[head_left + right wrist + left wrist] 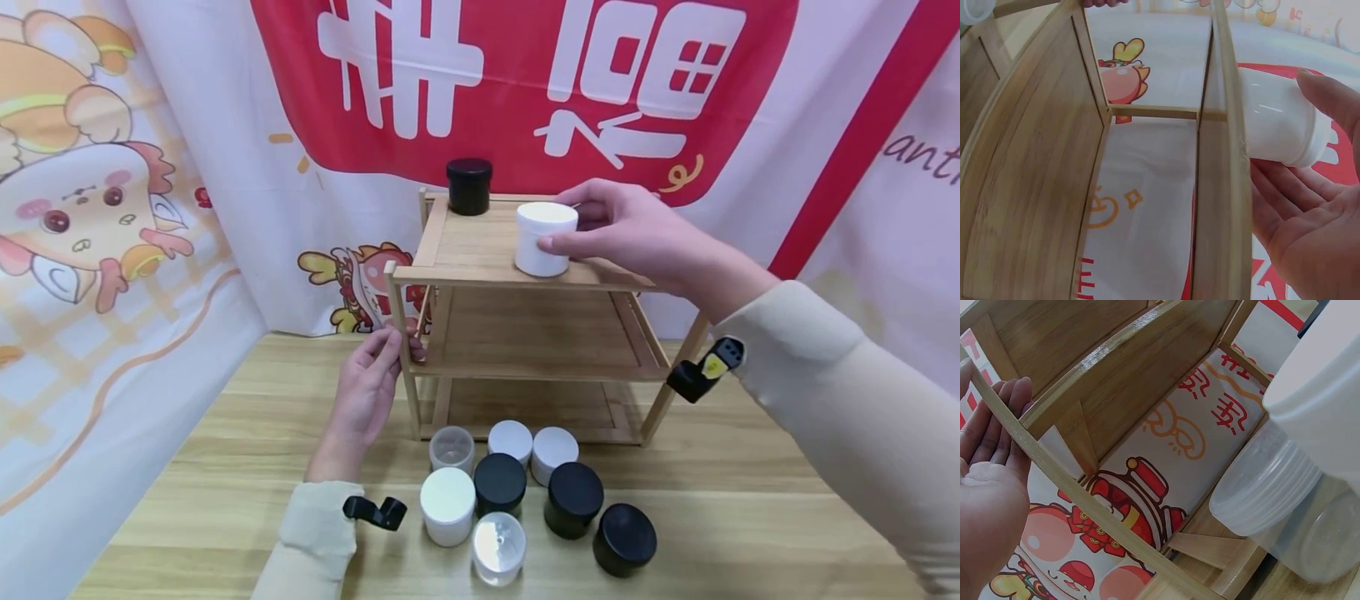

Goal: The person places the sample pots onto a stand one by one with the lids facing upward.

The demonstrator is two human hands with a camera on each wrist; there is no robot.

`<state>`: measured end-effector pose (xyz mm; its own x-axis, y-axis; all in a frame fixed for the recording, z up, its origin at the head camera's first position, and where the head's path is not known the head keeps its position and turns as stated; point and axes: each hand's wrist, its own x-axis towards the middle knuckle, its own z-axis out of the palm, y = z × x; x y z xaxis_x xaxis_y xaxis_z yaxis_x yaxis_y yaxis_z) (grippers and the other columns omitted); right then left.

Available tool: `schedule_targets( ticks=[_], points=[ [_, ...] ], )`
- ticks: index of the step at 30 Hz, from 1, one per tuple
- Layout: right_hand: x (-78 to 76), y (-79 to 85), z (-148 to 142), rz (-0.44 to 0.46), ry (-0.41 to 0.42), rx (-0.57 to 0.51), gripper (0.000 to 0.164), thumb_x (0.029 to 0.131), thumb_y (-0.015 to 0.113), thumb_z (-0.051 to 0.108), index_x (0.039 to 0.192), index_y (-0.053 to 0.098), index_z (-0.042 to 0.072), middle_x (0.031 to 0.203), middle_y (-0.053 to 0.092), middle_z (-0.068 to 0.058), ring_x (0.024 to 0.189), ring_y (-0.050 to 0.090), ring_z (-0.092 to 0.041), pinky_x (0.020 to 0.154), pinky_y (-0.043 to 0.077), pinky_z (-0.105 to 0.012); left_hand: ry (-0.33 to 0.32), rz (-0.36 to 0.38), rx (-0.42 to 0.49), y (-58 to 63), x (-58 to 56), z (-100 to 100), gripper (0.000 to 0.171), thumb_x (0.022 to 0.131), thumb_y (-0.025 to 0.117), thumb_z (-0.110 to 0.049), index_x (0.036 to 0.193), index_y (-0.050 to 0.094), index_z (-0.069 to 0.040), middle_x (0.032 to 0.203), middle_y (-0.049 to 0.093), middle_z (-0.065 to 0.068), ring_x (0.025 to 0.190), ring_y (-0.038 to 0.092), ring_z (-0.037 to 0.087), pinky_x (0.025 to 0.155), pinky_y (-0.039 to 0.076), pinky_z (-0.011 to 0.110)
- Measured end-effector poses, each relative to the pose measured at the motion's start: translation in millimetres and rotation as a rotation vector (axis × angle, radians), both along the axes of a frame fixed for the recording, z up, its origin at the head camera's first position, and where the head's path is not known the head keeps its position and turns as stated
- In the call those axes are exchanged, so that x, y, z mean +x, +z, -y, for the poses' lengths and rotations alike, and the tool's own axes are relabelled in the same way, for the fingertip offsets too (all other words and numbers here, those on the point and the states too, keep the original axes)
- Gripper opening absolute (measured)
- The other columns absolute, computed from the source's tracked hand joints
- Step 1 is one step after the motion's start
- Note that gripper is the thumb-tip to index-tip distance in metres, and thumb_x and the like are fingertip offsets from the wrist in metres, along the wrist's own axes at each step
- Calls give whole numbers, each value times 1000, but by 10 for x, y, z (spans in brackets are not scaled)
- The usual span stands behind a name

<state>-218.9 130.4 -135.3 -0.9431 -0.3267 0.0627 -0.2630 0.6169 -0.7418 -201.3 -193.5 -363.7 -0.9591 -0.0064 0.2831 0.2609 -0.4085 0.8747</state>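
My right hand [630, 233] grips a white lidded jar [536, 242] by its side, thumb in front and fingers behind. The jar stands upright at the front edge of the top shelf [480, 242] of a three-tier wooden rack. In the right wrist view the thumb lies on one side of the white jar [1275, 115] and the fingers on the other. Low on the left, my left hand [367, 387] holds the rack's front left post [405, 358] between thumb and fingers. The left wrist view shows its fingers behind the post [1066, 478].
A black jar [469, 187] stands at the back left of the top shelf. On the table before the rack are several white jars [447, 504], black jars [573, 500] and clear jars [498, 548]. A printed cloth [217, 125] hangs behind.
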Motion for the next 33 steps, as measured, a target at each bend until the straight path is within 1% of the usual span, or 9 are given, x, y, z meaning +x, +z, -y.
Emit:
schedule_targets(
  ticks=[3,7,11,13,19,24,27,32,33],
  points=[
    [-37,11,89,16,-25,-3,80,89,87,48,153,48,20,150,60,-5,132,60,-26,119,49,-53,1,0,3,1,0,-2,13,112,59,-20,113,70,-15,121,72,1,108,70,12,109,54,26],
    [-69,23,198,47,-46,-31,79,89,87,45,152,47,20,151,56,-6,134,57,-26,117,51,-50,-3,6,-1,-2,-2,-1,13,112,59,-21,113,70,-15,121,71,1,109,69,13,110,54,26],
    [-101,27,276,46,-66,-39,82,86,89,44,152,46,20,153,53,-5,134,55,-25,117,51,-48,-4,16,-1,7,-13,-3,12,112,60,-21,110,71,-19,129,67,2,113,67,12,112,53,25],
    [-127,29,317,41,-73,-35,82,86,89,43,152,46,20,153,53,-5,134,55,-25,117,51,-48,-4,13,4,11,-18,-5,12,112,59,-21,110,72,-19,130,65,3,114,67,12,112,53,25],
    [-209,30,467,27,-97,-11,75,90,87,39,150,45,19,152,54,-7,135,53,-24,117,49,-47,6,14,15,19,-9,-13,18,112,59,-21,120,69,-7,126,66,2,112,68,13,110,54,26],
    [-262,49,584,18,-137,29,78,91,86,41,152,44,19,153,54,-6,135,52,-24,115,50,-45,12,6,17,37,-14,-15,20,112,59,-21,122,67,-5,125,67,2,111,68,13,109,54,26],
    [-299,61,642,33,-144,31,79,91,86,41,153,42,19,155,52,-6,136,52,-24,116,51,-44,14,4,22,37,-15,-14,18,112,59,-20,120,69,-8,125,68,2,111,68,13,109,54,26],
    [-357,68,702,72,-148,9,77,91,87,36,151,43,19,155,52,-5,137,52,-23,115,51,-43,13,14,26,24,-5,-13,15,112,59,-19,111,74,-19,125,69,0,110,69,12,109,54,24],
    [-368,70,709,78,-150,2,76,90,87,35,151,44,19,155,52,-5,137,52,-23,114,52,-43,12,14,28,20,-4,-12,15,112,59,-19,112,74,-18,125,69,1,109,69,12,109,54,24]
  ],
)
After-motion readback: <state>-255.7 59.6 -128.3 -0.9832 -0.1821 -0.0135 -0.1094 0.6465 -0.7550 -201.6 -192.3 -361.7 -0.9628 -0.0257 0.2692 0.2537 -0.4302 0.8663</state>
